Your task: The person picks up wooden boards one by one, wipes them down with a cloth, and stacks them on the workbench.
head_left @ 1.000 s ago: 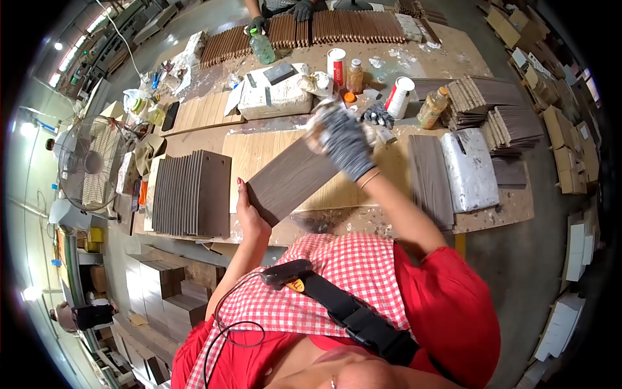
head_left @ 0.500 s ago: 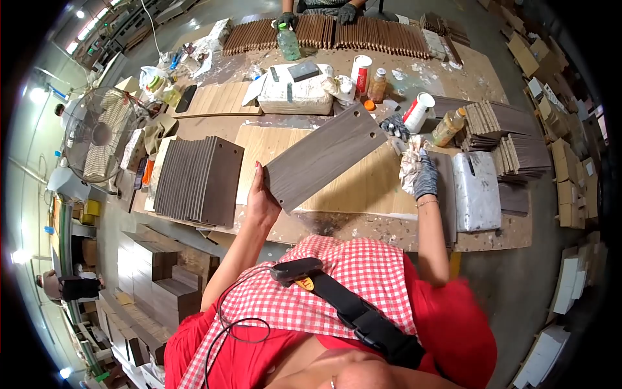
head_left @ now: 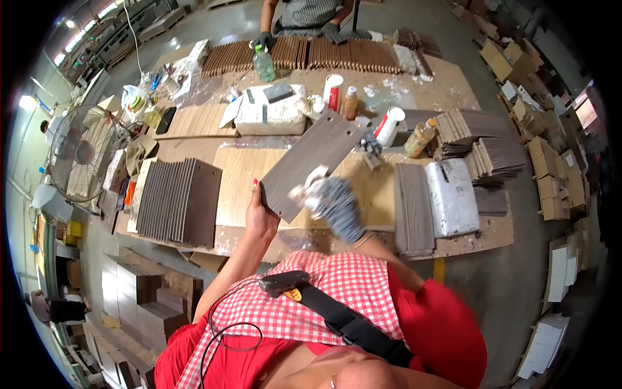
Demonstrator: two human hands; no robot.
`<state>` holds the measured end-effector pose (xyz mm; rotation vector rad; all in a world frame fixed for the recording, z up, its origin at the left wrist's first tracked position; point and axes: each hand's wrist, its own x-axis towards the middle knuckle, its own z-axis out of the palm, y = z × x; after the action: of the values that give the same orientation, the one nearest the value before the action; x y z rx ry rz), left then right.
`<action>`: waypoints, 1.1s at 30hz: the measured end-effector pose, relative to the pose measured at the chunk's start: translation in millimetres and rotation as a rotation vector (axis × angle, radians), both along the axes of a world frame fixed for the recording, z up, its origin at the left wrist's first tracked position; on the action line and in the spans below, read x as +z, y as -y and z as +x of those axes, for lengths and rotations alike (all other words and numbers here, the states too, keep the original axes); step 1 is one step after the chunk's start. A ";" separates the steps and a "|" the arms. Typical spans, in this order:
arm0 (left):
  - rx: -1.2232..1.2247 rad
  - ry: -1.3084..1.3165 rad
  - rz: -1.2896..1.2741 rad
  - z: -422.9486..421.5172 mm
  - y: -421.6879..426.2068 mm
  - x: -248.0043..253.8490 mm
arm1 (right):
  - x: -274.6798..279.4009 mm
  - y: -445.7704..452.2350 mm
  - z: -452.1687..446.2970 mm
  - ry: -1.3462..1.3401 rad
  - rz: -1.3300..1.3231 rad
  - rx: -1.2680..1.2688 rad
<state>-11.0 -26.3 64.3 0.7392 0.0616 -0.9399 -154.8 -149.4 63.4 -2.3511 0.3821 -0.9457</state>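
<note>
A dark wood-grain board (head_left: 311, 162) is tilted over the light wooden panel (head_left: 243, 165), its small corner holes showing. My bare left hand (head_left: 261, 219) grips its lower left end. My right hand (head_left: 335, 204), in a grey knit glove and blurred by motion, is closed on a crumpled pale cloth (head_left: 310, 189) at the board's lower right edge. To the left stands a row of upright dark boards (head_left: 178, 202). On the right, more dark boards (head_left: 413, 207) lie flat beside a white wrapped block (head_left: 452, 198).
Bottles, red-and-white cans (head_left: 390, 127) and a wrapped block (head_left: 269, 118) stand behind the panel. Stacked boards (head_left: 495, 155) are at right, a fan (head_left: 84, 152) at left. Across the table (head_left: 447, 78), a person's gloved hands (head_left: 334, 32) rest by a long row of brown slats (head_left: 353, 55).
My right hand, with the cloth, has moved left from beside the right-hand boards to the held board's lower edge. My left hand still holds the board. The camera view has shifted.
</note>
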 end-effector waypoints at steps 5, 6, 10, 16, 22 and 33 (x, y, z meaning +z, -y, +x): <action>0.084 0.035 0.084 -4.4 -2.4 2.8 | 5.9 -15.5 -0.5 0.116 0.336 0.105; 0.062 0.062 0.104 -7.5 -7.3 4.1 | -2.7 -2.7 -2.3 0.223 0.639 0.164; 0.064 0.215 0.173 -7.4 -22.8 -6.9 | -26.9 85.5 -25.9 0.045 0.301 -0.143; 0.028 0.975 0.367 -13.1 -27.2 -7.5 | -102.2 174.9 -83.8 0.638 0.879 -0.170; -0.254 1.933 0.187 -15.5 -25.1 -32.0 | -79.1 170.1 -112.4 0.706 1.201 -0.328; -0.591 2.192 0.297 -20.6 -56.8 -57.7 | -110.8 151.2 -66.8 0.367 1.060 -0.181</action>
<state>-31.6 30.5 6.6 1.7514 -2.0383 -0.1941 -221.7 -300.7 -47.3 -1.1779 0.7276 -0.9072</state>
